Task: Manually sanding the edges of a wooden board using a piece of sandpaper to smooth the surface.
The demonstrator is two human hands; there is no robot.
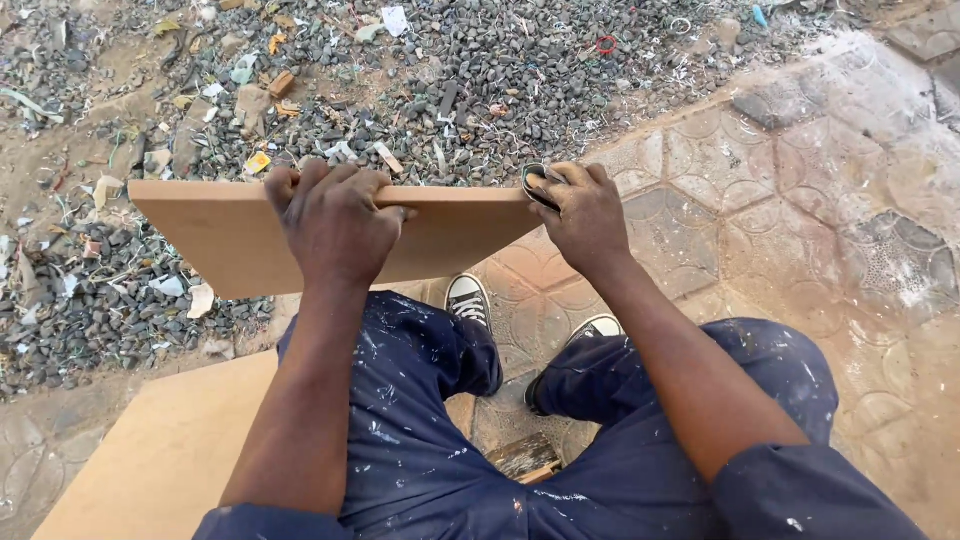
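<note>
Two hands, one board: both bare hands work on a flat tan fibreboard panel (pixel 230 240) held across the middle of the frame, above the knees.
Panel position: it runs from the left of the frame to just right of centre, top edge uppermost, tilted toward the viewer; its lower right corner tapers down toward a black-and-white canvas shoe (pixel 468 300).
Left hand (pixel 335 225): closed over the panel's top edge near its middle, fingers curled behind, thumb along the edge.
Right hand (pixel 585 215): closed around a small folded piece of dark abrasive sheet (pixel 538 183), pressed against the panel's right end.
Handling, judged: the panel looks stiff and thin, fairly light for its size, with a smooth dusty face that may slip; the edges and corners seem the parts most likely to chip.
Hold, judged: a grip over the top edge near mid-length balances it best; a hold near either end would let it swing.
Abrasive sheet, judged: soft and pliable, so it needs a pinch by fingertips.
Surroundings: a second tan fibreboard sheet (pixel 150 450) lies at lower left; patterned paving (pixel 780 200) fills the right; grey gravel with litter (pixel 450 70) covers the upper left; blue paint-flecked trousers (pixel 420 400) fill the bottom.
</note>
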